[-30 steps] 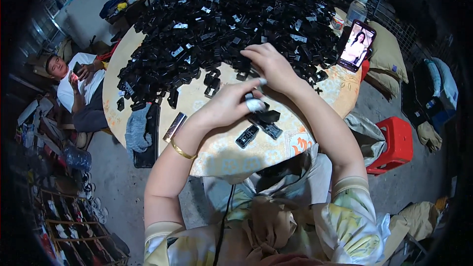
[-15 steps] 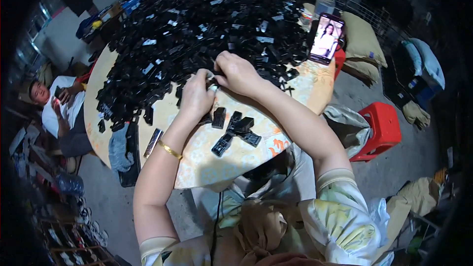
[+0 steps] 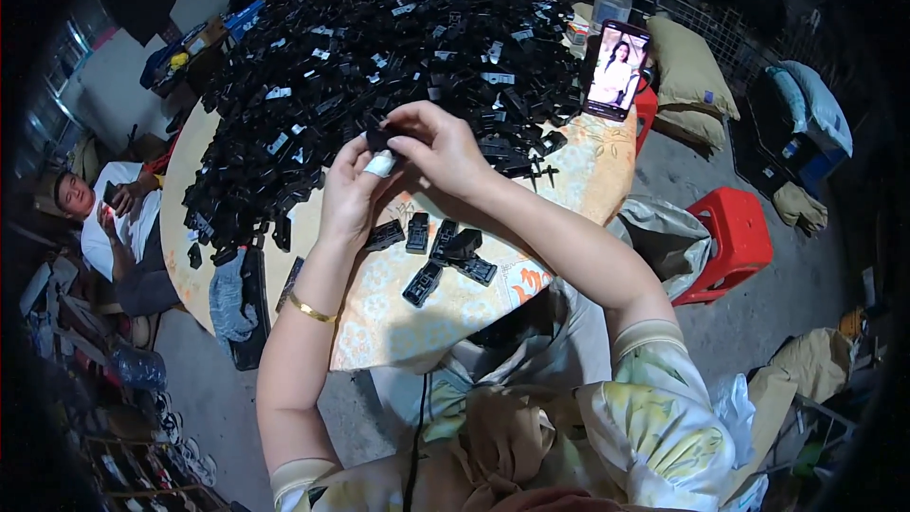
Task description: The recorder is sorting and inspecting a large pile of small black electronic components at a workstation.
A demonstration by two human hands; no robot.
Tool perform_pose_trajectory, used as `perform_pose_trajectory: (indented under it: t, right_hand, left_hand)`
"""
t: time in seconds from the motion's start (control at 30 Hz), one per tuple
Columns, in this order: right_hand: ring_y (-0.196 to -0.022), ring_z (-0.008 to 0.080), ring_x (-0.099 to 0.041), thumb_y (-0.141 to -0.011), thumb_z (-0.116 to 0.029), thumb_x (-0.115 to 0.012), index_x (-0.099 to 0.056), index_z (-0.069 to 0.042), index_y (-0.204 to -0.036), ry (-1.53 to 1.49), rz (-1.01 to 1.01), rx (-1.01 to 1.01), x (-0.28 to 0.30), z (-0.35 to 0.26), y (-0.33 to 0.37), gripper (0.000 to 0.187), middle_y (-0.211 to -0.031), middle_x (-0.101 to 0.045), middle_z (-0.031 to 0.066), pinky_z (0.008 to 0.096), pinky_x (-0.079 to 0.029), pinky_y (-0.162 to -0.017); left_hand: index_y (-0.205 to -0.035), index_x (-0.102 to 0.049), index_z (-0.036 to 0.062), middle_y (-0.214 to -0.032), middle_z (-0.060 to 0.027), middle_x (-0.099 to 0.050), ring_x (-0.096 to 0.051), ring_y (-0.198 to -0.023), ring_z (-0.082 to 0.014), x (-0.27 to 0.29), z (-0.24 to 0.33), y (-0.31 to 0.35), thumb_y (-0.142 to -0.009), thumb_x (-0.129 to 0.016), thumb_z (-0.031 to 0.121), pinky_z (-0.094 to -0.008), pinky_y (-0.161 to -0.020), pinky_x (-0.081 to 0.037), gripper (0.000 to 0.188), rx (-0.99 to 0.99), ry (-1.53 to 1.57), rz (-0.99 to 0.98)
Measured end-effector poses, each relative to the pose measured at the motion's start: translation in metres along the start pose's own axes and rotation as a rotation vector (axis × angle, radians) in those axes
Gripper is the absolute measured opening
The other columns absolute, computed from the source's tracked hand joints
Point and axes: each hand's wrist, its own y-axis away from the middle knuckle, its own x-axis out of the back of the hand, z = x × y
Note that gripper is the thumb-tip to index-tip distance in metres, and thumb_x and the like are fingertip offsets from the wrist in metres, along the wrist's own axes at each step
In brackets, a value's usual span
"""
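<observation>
Head view. Left hand (image 3: 346,194) and right hand (image 3: 441,152) meet over the middle of the round worktop (image 3: 374,337) with its pale yellow flowered cover, at the fringe of a broad heap of black plastic parts (image 3: 332,85). Both pinch one small black plastic piece (image 3: 377,139) between thumb and fingers, its far side against the heap's background (fine shape hidden by the grip). White wrapping (image 3: 381,164) shows on a left-hand digit; gold bangle (image 3: 313,311) on that wrist.

Toward the near edge, several loose black rectangular parts (image 3: 422,284) lie just beyond the left forearm, some overlapping. Heap reaches the far edge. At the right edge a black smartphone (image 3: 616,71) with lit screen stands before a clear plastic bottle (image 3: 612,2). At the left edge, crumpled grey-blue cloth (image 3: 230,299). Off the right edge: red plastic stool (image 3: 735,242). Off the left, a seated person (image 3: 118,209) holds a phone.
</observation>
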Motion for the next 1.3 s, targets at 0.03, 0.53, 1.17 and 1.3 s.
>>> perform_pose_trajectory:
  t: [0.03, 0.53, 1.17, 1.3]
  right_hand:
    - [-0.096, 0.0150, -0.058, -0.082, 0.001, -0.058, -0.051, 0.002, -0.108, -0.004, 0.044, -0.002, 0.001, 0.000, 0.001, 0.027, -0.100, -0.060, 0.0103, 0.0269, -0.047, -0.083]
    - [-0.097, 0.0200, -0.061, -0.080, -0.001, -0.060, -0.049, 0.000, -0.113, 0.213, 0.098, 0.263, -0.003, -0.007, 0.008, 0.035, -0.102, -0.062, 0.0134, 0.0288, -0.049, -0.083]
    - [-0.116, 0.0214, -0.045, -0.081, -0.005, -0.054, -0.032, -0.002, -0.133, 0.226, 0.173, 0.358, 0.010, -0.016, 0.000, 0.056, -0.126, -0.046, 0.0151, 0.0330, -0.037, -0.097]
    - [-0.094, 0.0131, -0.057, -0.086, -0.005, -0.053, -0.055, 0.000, -0.112, 0.237, 0.354, 0.254, 0.048, 0.001, -0.018, 0.027, -0.102, -0.061, 0.0087, 0.0251, -0.045, -0.083]
  left_hand:
    - [-0.118, -0.042, -0.0022, -0.107, -0.0107, -0.056, -0.059, -0.093, -0.0162, -0.003, 0.000, 0.000, -0.086, -0.053, 0.002, -0.0268, -0.082, -0.052, 0.034, 0.007, 0.012, -0.017]
    - [-0.116, -0.044, -0.0025, -0.103, -0.0096, -0.058, -0.058, -0.090, -0.0136, -0.011, 0.003, 0.008, -0.085, -0.052, -0.001, -0.0240, -0.078, -0.050, 0.032, -0.067, -0.149, 0.005]
    - [-0.117, -0.049, -0.0012, -0.095, -0.0081, -0.063, -0.062, -0.080, -0.0134, 0.006, 0.020, 0.011, -0.085, -0.056, 0.006, -0.0246, -0.061, -0.053, 0.034, -0.113, -0.181, 0.047]
    - [-0.115, -0.048, 0.0033, -0.090, -0.0178, -0.063, -0.063, -0.078, -0.0299, 0.000, 0.011, 0.015, -0.079, -0.059, 0.006, -0.0359, -0.071, -0.049, 0.038, -0.207, -0.942, -0.113]
